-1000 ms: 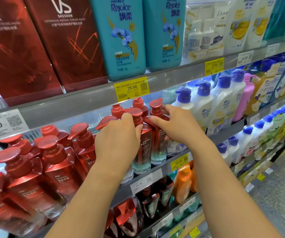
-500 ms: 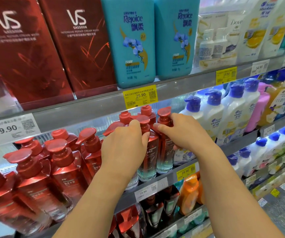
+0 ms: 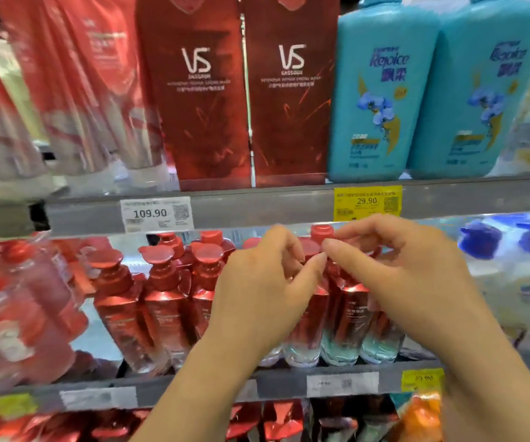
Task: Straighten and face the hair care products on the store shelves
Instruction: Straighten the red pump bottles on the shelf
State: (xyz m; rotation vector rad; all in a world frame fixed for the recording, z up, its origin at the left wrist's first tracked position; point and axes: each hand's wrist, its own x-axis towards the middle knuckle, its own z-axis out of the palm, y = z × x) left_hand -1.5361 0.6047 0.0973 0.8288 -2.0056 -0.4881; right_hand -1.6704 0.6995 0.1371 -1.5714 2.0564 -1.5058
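Note:
Red pump bottles with clear teal bases [image 3: 346, 317] stand in a tight group on the middle shelf [image 3: 193, 392]. My left hand [image 3: 263, 291] is in front of them, its thumb and curled fingers closing on the red pump head [image 3: 309, 247] of a front bottle. My right hand [image 3: 400, 275] comes in from the right with curled fingers, its index fingertip on that same pump head. The hands hide most of these bottles. More red pump bottles [image 3: 161, 301] stand just to the left, their pump heads turned different ways.
Above are red VS Sassoon boxes [image 3: 199, 97] and teal Rejoice bottles [image 3: 381, 100]. White bottles with blue pumps [image 3: 512, 282] stand to the right, blurred red wrapped packs [image 3: 18, 314] to the left. Price tags [image 3: 156, 213] line the shelf edges. An orange bottle [image 3: 423, 416] sits below.
The view has swung left and closer. Both hands have risen from the bottle bodies to the pump heads, and their fingers have curled in.

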